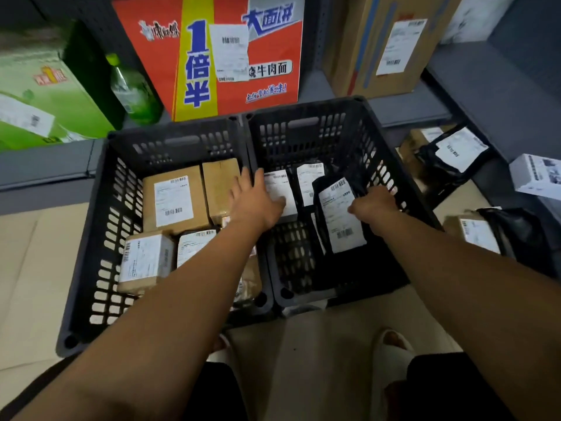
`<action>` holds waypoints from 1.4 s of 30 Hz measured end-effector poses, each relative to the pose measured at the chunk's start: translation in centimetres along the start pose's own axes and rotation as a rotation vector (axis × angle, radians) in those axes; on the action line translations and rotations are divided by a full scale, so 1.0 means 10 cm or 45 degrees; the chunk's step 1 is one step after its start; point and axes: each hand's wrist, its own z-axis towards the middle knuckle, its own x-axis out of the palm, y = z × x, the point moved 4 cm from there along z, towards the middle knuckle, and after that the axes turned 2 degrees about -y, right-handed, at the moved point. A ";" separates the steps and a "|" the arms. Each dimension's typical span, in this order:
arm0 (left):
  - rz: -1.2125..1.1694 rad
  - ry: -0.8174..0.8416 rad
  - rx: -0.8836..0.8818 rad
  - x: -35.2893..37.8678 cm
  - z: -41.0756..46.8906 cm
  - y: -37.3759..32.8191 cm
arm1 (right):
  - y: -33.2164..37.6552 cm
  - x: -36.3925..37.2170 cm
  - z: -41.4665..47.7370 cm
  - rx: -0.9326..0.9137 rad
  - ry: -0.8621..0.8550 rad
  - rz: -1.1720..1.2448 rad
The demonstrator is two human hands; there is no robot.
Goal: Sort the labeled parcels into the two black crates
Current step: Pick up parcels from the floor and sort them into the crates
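Two black crates stand side by side on the floor. The left crate (100,226) holds several brown cardboard boxes (174,202) with white labels. The right crate (385,165) holds black bags with white labels. My left hand (253,202) reaches across the shared rim, its fingers resting on a labeled parcel (279,189) in the right crate. My right hand (375,205) grips the right edge of a black bag (340,214) that stands tilted, label up, inside the right crate.
More labeled parcels lie on the floor at right: black bags (455,153), a brown box (473,232) and a white box (537,177). Grey shelves behind carry a red noodle carton (212,56), green cartons (45,98), a green bottle (133,89) and a brown carton (382,44). My slippered feet (391,347) stand below.
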 end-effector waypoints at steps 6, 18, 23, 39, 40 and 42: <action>0.231 -0.093 0.020 0.45 0.31 -0.14 | -0.24 0.94 0.25 0.223 0.402 0.320; 0.249 -0.261 0.040 0.48 0.33 -0.12 | -0.55 1.39 0.43 -0.025 0.311 -0.108; 0.243 -0.246 0.029 0.49 0.34 -0.14 | -0.60 1.46 0.51 -0.037 0.322 -0.114; 0.246 -0.231 -0.016 0.49 0.36 -0.15 | -0.54 1.51 0.67 -0.433 0.091 -0.693; 0.245 -0.229 -0.019 0.50 0.36 -0.15 | -0.44 1.48 0.64 -0.626 0.032 -0.917; 0.246 -0.228 -0.021 0.50 0.36 -0.15 | -0.27 1.48 0.56 -0.996 0.055 -1.268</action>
